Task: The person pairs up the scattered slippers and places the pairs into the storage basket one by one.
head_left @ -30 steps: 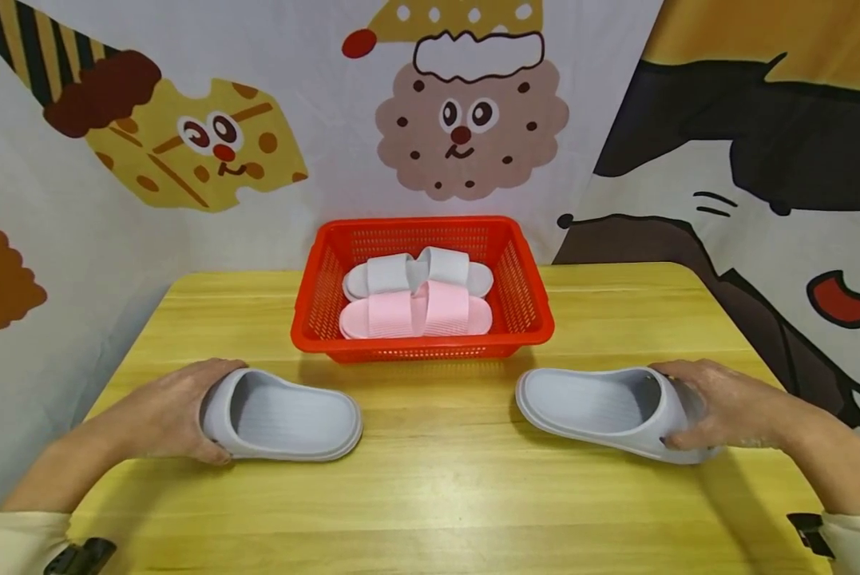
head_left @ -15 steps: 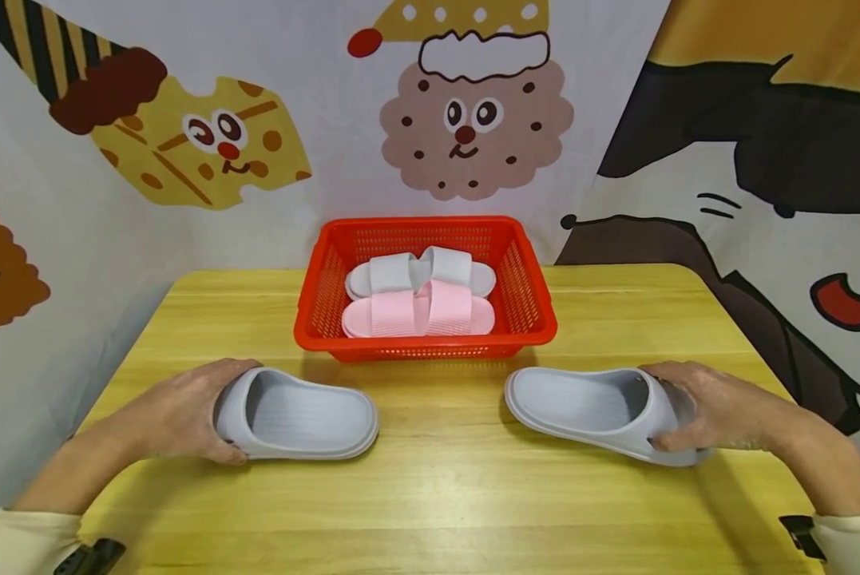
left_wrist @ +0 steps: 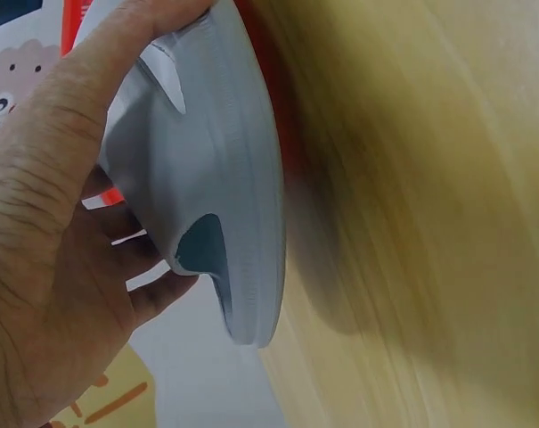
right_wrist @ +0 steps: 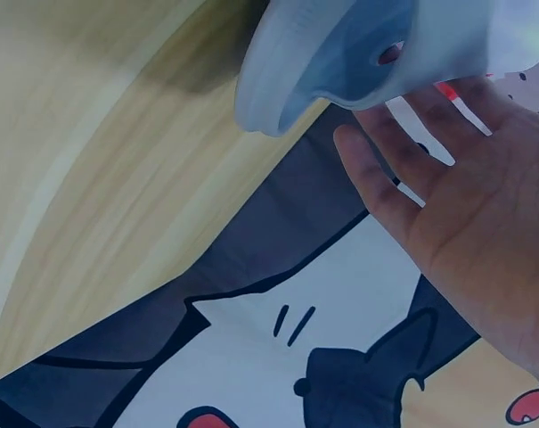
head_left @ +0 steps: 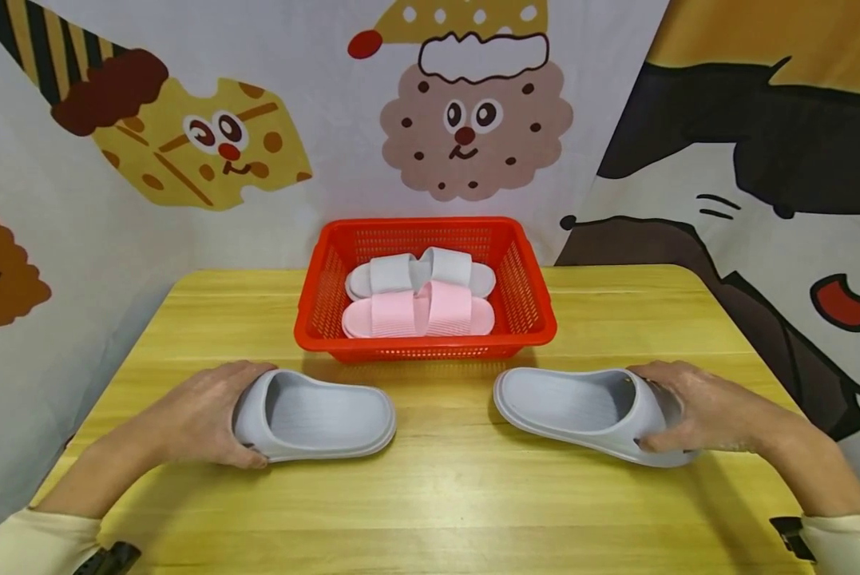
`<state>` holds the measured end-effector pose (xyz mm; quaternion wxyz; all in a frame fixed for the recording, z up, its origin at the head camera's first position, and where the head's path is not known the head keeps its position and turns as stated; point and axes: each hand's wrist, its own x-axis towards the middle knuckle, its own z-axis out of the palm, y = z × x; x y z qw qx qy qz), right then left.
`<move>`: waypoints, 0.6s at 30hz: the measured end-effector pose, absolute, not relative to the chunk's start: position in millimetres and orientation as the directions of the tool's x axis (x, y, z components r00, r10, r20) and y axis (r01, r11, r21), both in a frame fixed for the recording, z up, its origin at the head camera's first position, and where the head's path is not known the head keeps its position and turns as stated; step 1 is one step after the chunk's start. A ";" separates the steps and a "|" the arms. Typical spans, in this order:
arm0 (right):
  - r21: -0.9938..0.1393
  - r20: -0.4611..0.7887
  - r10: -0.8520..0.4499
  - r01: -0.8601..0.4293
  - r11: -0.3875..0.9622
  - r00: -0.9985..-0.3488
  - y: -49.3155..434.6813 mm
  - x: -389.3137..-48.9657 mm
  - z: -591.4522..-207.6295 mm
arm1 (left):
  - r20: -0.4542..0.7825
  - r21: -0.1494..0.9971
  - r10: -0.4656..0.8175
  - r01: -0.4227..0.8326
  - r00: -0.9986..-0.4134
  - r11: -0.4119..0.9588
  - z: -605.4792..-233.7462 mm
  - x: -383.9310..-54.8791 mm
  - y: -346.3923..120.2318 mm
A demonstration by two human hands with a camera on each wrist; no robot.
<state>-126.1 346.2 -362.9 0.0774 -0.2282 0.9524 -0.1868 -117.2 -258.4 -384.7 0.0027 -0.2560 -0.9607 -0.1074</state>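
My left hand [head_left: 210, 415] grips a light grey slipper [head_left: 332, 417] across its closed toe end, thumb on the near side and fingers over the far side. The slipper's open heel points toward the middle of the table. On the right, my right hand [head_left: 695, 407] holds a matching grey slipper [head_left: 566, 399] by its toe end, its heel facing inward and slightly away from me. In the left wrist view the left slipper [left_wrist: 224, 160] is tilted on its side, with a shadow beside it on the wood. The right wrist view shows the other slipper [right_wrist: 340, 53] above the fingers.
A red plastic basket [head_left: 430, 345] stands at the back middle of the wooden table [head_left: 430, 511]. Inside lie white slippers [head_left: 390, 274] behind pink slippers [head_left: 394, 314]. A cartoon-printed cloth [head_left: 343, 104] hangs behind the table and along its sides.
Both hands have moved inward with their grey slippers, the left one to the right and the right one to the left. The gap between the two slippers has narrowed; the basket stays in place.
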 end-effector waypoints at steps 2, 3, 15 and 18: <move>-0.382 -0.056 -0.461 -0.408 0.829 -0.885 344.2 -126.0 -362.0 | 0.062 0.186 0.497 0.499 -0.865 0.846 -386.1 -116.3 -255.7; -0.382 -0.054 -0.464 -0.411 0.828 -0.884 343.1 -126.0 -361.4 | 0.066 0.179 0.500 0.503 -0.863 0.845 -386.9 -115.9 -254.5; -0.333 -0.071 -0.474 -0.427 0.841 -0.878 332.7 -124.5 -354.6 | 0.100 0.150 0.513 0.522 -0.853 0.839 -390.6 -112.2 -244.2; -0.342 -0.061 -0.487 -0.440 0.830 -0.871 330.9 -125.3 -355.6 | 0.102 0.138 0.518 0.528 -0.849 0.838 -392.0 -111.8 -239.7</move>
